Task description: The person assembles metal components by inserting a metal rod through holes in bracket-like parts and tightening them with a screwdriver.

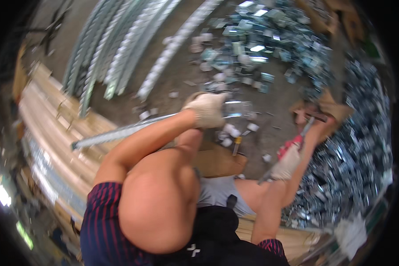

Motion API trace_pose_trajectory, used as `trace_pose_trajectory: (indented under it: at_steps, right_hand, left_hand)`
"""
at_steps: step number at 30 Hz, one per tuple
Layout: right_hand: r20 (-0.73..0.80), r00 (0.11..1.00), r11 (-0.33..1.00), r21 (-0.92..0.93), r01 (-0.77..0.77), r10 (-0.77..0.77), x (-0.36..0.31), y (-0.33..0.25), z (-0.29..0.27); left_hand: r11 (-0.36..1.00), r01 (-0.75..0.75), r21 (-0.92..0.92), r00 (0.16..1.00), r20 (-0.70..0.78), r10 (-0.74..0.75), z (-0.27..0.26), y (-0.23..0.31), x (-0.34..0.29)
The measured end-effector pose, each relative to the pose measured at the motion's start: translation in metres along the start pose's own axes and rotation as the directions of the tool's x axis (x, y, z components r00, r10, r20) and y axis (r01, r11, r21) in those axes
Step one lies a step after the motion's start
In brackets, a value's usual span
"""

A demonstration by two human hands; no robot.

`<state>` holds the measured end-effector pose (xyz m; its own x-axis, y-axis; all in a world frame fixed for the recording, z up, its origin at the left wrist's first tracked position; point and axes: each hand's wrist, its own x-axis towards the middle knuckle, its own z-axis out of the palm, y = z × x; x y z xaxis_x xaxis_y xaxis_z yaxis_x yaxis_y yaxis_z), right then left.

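Head view: the left hand (207,110), in a white knit glove, is gripping a long, silvery-green metal rail (128,131), fingers curling around it; blur is hiding the exact fingertips. The rail is running from under the glove out to the left, slanting past the bare left knee (157,204). The right hand (286,166), also white-gloved, is holding a red-gripped hammer-like tool (290,147), fingers wrapping the handle, the dark crosswise head standing above the hand.

Between the hands, a small yellow-handled tool (237,141) is lying near a flat brown cardboard piece (219,162). Small white pieces (230,130) are scattering the grey-brown floor (270,95) beside them. Farther ahead, a loose heap of shiny metal pieces (270,35) is spreading; a denser, bluish-grey metal heap (350,155) is filling the right side. More long ribbed metal rails (133,44) are lying side by side, upper left; pale wood-coloured lengths (53,115) are stretching along the left.
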<state>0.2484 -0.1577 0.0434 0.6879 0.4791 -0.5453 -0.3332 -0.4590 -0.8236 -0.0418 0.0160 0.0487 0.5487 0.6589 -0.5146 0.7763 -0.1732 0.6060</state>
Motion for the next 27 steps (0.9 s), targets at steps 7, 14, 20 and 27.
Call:
trace_pose_trajectory:
  at_steps: [7, 14, 20, 27]
  right_hand:
    - [0.445, 0.855, 0.658, -0.564, 0.499, -0.266, -0.040, 0.008, 0.037]
    - [0.580, 0.708, 0.460, -0.540, 0.705, -0.403, -0.063, 0.013, 0.026]
    - [0.406, 0.851, 0.723, -0.469, 0.507, -0.333, -0.062, -0.010, 0.028]
    - [0.631, 0.713, 0.785, -0.255, 0.564, -0.307, -0.084, 0.008, 0.031]
  left_hand:
    - [1.000, 0.008, -0.030, 0.997, -0.072, -0.010, 0.012, -0.008, 0.002]
    - [0.999, 0.009, 0.032, 1.000, -0.026, -0.008, 0.012, 0.003, 0.020]
    - [0.999, 0.054, 0.005, 0.998, 0.014, -0.054, 0.010, -0.009, 0.014]
    - [1.000, -0.001, 0.015, 0.998, -0.062, 0.002, 0.011, -0.012, 0.013]
